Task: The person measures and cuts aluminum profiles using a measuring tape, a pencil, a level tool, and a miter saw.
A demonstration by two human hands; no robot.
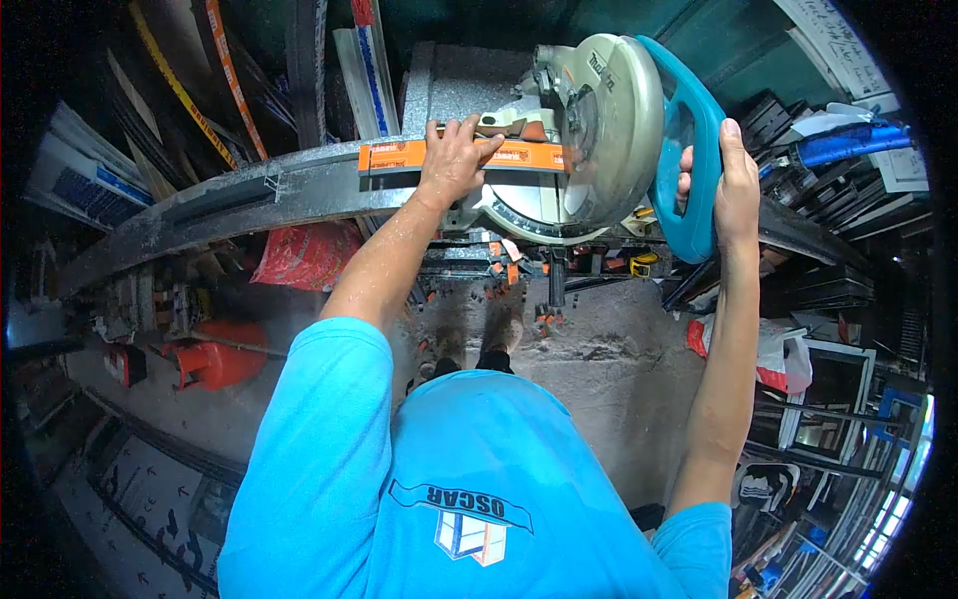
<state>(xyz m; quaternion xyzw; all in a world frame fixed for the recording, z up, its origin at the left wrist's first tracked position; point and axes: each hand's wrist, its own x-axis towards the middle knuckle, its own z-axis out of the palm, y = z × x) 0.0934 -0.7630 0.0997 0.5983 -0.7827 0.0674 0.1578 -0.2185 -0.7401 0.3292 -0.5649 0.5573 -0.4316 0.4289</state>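
Observation:
My right hand (736, 180) is wrapped around the teal D-shaped handle (707, 165) of a miter saw (609, 130). The saw's pale round blade guard stands over the cutting table, and the blade's edge is hard to make out. My left hand (456, 160) holds a straight profile bar (399, 157) with orange printed film against the saw's fence, fingers bent over its far side. The bar's right end reaches up to the blade guard. How tightly my left fingers close is partly hidden.
A long grey support beam (230, 195) runs left of the saw. Film-covered profiles (236, 75) lean behind it. Below are a red bag (304, 255), an orange-red container (222, 356) and small offcuts (547, 317). Framed panels (828, 394) and a plastic bag (783, 357) stand at right.

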